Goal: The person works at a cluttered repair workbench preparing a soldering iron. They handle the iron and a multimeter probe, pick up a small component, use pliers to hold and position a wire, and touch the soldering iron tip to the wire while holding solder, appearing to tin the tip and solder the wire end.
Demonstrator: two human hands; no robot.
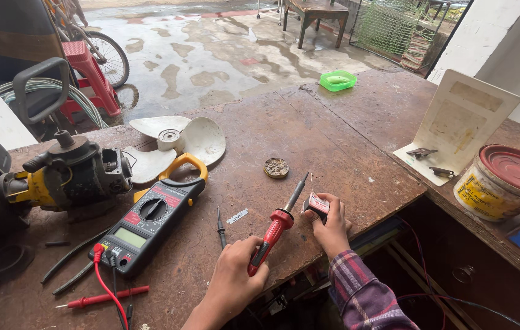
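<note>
Soldering iron (277, 225), red-handled, gripped in left hand (235, 282); right hand (331, 229) pinches small component (317, 205) at worktop (333, 153) front edge. Risk: tip slipping onto fingers.

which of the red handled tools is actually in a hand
The red-handled soldering iron, gripped by the left hand. The red multimeter probe lies untouched on the workbench, by the clamp meter.

Soft, even daylight enters from the far open yard, where the wet concrete floor (211, 55) shows pale glare, shadows on the near workbench (309, 140) stay faint, focus is sharp, and straight lines bow at the edges.
</note>
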